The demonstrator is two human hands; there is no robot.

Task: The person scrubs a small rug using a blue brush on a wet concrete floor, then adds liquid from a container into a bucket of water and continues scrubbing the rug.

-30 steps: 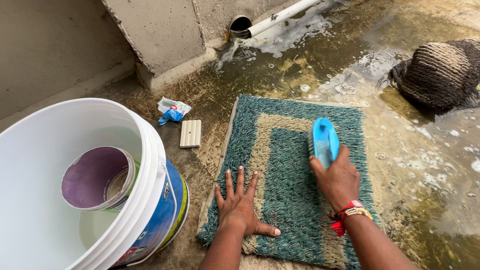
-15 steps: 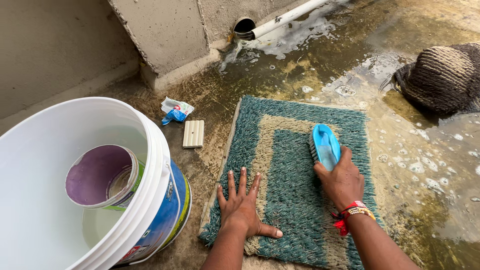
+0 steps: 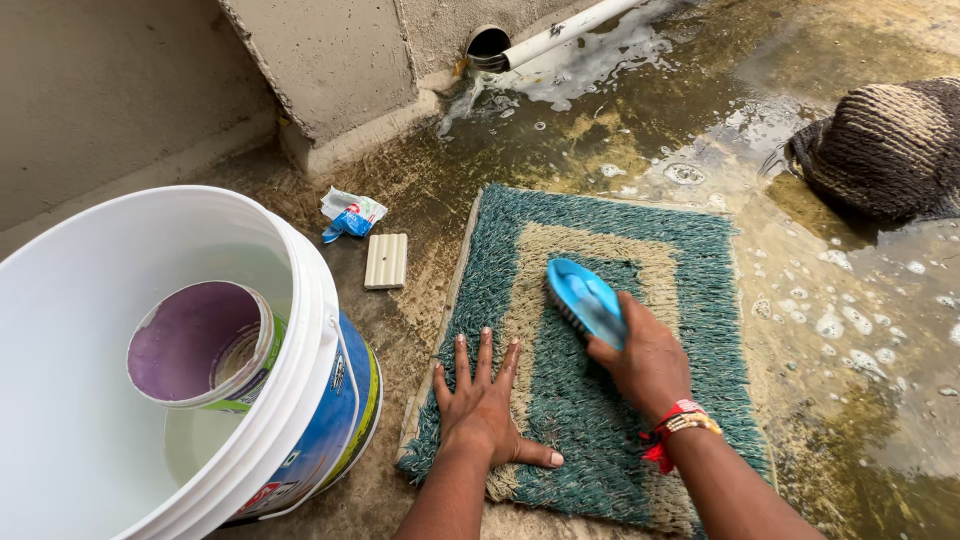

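Gripped in your right hand point(image 3: 648, 362) is a blue brush point(image 3: 585, 298), fingers curled over its back end, bristles down on the mat point(image 3: 690, 300); the brush sits tilted toward the mat's middle, on the inner green patch just inside the tan band. Red and beaded bands point(image 3: 672, 432) circle that wrist. Your left hand point(image 3: 482, 405) holds nothing: it lies flat and spread on the mat's near left part, fingers pointing away from you, thumb stuck out to the right along the near edge. The mat is a shaggy green rectangle with a tan frame woven into it, lying on wet, stained concrete point(image 3: 860, 420). Just left of it, nearest you, stands a big white bucket point(image 3: 300, 300) with a blue label; water fills part of it and a smaller purple-lined tub point(image 3: 200, 345) floats or rests inside. Beyond the bucket, near the mat's far left corner, lies a ribbed cream bar point(image 3: 385, 261), and just past that a crumpled blue-and-white sachet point(image 3: 348, 215). To the far right sits a heap of brown ribbed cloth point(image 3: 885, 145), well apart from the mat. Farthest off, a white pipe point(image 3: 560, 32) runs from a hole in the wall point(image 3: 320, 60), with foamy water pooled beneath it.
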